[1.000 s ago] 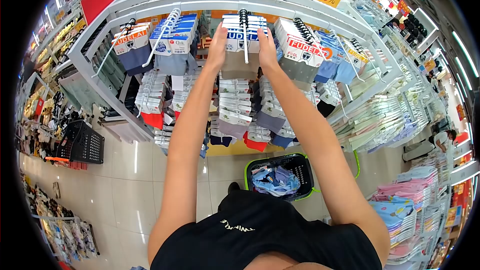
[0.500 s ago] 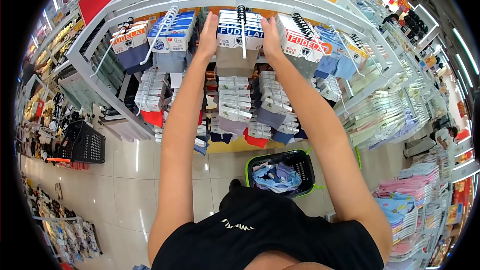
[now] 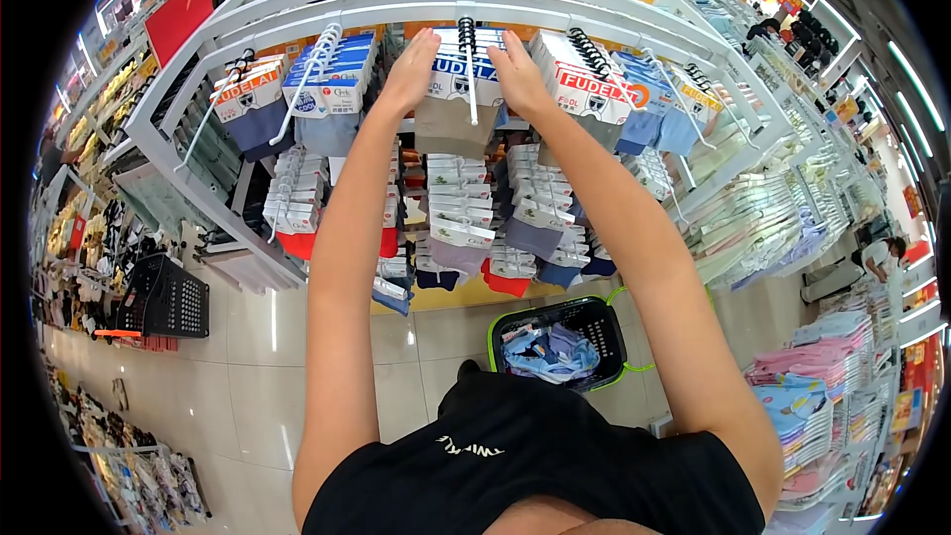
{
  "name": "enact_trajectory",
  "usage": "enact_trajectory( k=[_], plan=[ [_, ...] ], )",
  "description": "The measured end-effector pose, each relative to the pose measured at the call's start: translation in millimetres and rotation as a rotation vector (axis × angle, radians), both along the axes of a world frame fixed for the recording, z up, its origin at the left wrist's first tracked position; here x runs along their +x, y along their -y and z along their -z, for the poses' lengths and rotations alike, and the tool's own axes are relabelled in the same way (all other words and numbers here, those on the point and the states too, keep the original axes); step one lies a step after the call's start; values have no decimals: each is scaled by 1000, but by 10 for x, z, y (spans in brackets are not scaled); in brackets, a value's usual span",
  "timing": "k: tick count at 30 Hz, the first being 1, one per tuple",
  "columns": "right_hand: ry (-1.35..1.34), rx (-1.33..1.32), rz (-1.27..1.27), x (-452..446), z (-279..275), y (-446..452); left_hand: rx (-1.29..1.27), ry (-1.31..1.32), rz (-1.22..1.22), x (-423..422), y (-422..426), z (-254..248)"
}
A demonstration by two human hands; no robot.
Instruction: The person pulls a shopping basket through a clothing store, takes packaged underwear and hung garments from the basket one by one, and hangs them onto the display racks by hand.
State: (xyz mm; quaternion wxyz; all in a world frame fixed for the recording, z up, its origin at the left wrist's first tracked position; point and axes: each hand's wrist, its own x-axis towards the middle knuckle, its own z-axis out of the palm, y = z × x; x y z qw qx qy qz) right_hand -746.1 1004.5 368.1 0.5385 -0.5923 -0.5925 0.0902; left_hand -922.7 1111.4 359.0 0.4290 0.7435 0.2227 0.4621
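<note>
A stack of packaged underpants (image 3: 454, 129), beige below blue-and-white header cards, hangs on a hook (image 3: 473, 99) of the white rack. My left hand (image 3: 411, 69) is against the stack's left edge, its fingers reaching onto the top of the cards. At the right edge, my right hand (image 3: 519, 74) bends its fingers over the card corner. The stack is held between both hands, and part of the brand lettering is covered. Beside my right hand hang grey packs with red-lettered cards (image 3: 592, 87). Blue-carded packs (image 3: 327, 89) hang left of my left hand.
Lower hooks carry more carded packs (image 3: 461, 203) beneath my forearms. A black basket with a green rim (image 3: 492, 337) stands on the floor, with blue clothing (image 3: 550, 352) inside. Another black basket (image 3: 163, 297) is at left. Hanging clothes (image 3: 763, 228) and a person (image 3: 872, 263) are at right.
The fingers of both hands have tipped inward from upright beside the stack to over the card edges, partly covering the lettering. The whole view has shifted slightly.
</note>
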Motion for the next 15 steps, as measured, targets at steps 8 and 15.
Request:
enact_trajectory(
  k=[8,15],
  plan=[
    [13,-8,23,-27,70,-34,94,98,-98,70,50,83],
    [38,-9,21,14,62,-41,18,329,-93,208,151,219]
  ],
)
